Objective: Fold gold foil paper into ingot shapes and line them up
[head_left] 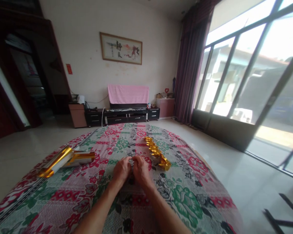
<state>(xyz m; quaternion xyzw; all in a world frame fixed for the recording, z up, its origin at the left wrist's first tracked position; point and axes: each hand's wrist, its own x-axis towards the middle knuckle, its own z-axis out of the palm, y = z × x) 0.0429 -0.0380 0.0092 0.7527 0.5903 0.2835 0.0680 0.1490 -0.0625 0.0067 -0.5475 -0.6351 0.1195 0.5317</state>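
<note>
Both forearms come in from 6 o'clock and meet mid-table. Left hand (122, 169) and right hand (140, 169) are side by side, touching, fingers curled down over a small sheet (131, 160). Only a silvery edge of it shows between the knuckles, so it is pinched by both hands, but the exact grip is hidden. It sits on the cloth (185, 195), a floral cover in red, green and pink.

At 1 o'clock from the hands, just beside the right one: a row of folded gold pieces (158, 152), running away from the camera.

At 9 o'clock, well apart: a stack of gold foil (67, 159), one end curled up.

Beyond, at 12 o'clock: TV stand (123, 116) with pink drape (128, 93), framed picture (121, 48) above. Windows (246, 74) at 2 o'clock.
</note>
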